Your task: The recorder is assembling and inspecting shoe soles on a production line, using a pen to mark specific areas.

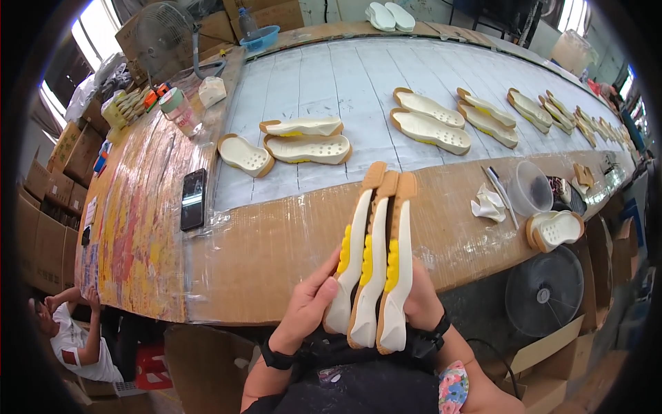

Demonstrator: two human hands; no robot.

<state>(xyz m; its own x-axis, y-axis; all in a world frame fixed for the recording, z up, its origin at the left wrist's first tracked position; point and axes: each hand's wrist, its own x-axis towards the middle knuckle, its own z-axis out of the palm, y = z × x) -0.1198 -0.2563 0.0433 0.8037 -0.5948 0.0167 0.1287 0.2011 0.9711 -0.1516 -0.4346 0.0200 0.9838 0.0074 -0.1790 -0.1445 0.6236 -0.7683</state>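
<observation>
Remotely, I have left grip point(312, 303) and right grip point(422, 302) clasping three soles point(372, 279) between them, probably for alignment; paired soles point(432, 132) lie beyond.

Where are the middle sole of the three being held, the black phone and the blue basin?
Middle sole point(376, 276): head view, on its white side wall.
Black phone point(194, 200): head view, on the middle of its screen.
Blue basin point(263, 41): head view, on its outer wall.
</observation>
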